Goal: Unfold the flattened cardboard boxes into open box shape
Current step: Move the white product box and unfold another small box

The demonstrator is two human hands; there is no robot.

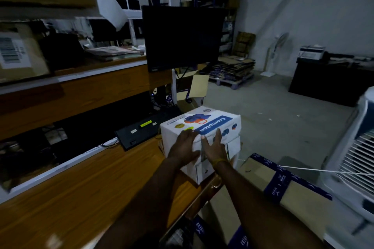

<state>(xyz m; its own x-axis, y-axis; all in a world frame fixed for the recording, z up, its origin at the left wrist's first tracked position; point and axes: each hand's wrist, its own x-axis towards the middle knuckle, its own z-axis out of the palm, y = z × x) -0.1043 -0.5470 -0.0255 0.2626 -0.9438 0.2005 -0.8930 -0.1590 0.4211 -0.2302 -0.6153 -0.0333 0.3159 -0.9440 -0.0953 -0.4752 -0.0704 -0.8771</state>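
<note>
My left hand [185, 145] lies flat on the near top edge of the white printed box [204, 137], its fingers [187, 132] straight and spread over the top panel, gripping nothing. My right hand [215, 146] rests beside it on the same edge, fingers [217, 134] stretched forward across the blue band of the print and the thumb angled inward toward the left hand; it too is open and only pressing. The two hands sit close together without touching.

The box stands squared up at the far right corner of the wooden bench [85, 192], its near bottom corner right at the bench's edge. On its near side the flaps meet unevenly, with a dark gap between them.

Just left of the box a black keyboard [145, 129] lies on the bench, and behind it a dark monitor [182, 36] rises. To my right, below the bench, a brown carton with blue tape [283, 186] sits near a white louvred appliance [356, 153]. Across the floor, a stack of flattened cardboard [232, 68] rests on a pallet.
</note>
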